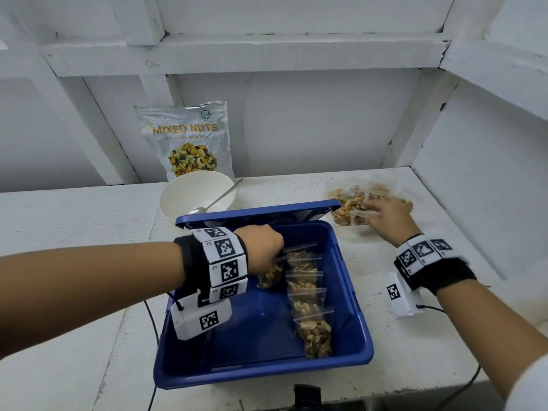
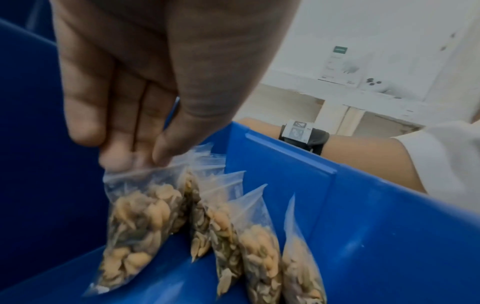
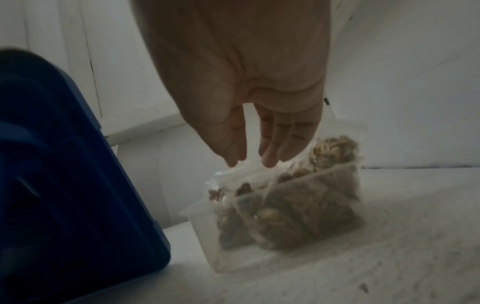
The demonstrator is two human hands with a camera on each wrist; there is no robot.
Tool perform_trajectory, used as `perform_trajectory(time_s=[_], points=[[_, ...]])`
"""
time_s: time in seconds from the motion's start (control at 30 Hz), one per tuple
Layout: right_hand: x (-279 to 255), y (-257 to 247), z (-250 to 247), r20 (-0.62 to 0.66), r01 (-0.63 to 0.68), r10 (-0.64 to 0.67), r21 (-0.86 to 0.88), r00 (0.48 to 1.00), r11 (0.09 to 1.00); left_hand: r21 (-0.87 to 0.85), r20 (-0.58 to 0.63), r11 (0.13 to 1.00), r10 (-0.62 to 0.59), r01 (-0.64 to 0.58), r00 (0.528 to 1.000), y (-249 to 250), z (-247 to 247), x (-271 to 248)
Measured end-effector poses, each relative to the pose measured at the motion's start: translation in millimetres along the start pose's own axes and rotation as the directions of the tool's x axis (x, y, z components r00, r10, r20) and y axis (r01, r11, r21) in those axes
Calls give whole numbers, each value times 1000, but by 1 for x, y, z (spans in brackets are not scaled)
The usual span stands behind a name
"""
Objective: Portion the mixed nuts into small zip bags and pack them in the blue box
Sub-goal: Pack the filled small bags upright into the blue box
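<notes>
Inside blue box — left hand pinches nut bag (top edge); right hand — fingers straight, holding nothing.

The box sits on the counter in front of the person, its lid raised at the far side; inside, a row of filled bags runs along its right wall, and the left hand holds another bag just left of the row's far end. Behind the box stands a bowl with a spoon in it, and behind the bowl a nut pouch leans on the wall. Right of the lid is a tub of more bags, with the right hand over it
</notes>
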State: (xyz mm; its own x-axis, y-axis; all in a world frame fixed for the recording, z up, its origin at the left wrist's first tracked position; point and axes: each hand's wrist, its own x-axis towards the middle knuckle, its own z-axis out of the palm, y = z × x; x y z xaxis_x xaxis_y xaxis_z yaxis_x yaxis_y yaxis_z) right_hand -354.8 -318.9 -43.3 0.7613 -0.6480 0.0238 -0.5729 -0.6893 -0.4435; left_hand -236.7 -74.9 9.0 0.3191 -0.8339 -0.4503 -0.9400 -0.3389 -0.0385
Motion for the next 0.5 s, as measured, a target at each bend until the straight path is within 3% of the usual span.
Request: perform_trajectory(time_s=[0.17,0.5], points=[[9,8,14,-6,-76,76,-67,997,995,-47,-29,998,-41,40,999,-6,-1,3],[6,2,10,-90,-10,14,44,996,999,-90,-75,995,-60,54,995,-6,1,1]])
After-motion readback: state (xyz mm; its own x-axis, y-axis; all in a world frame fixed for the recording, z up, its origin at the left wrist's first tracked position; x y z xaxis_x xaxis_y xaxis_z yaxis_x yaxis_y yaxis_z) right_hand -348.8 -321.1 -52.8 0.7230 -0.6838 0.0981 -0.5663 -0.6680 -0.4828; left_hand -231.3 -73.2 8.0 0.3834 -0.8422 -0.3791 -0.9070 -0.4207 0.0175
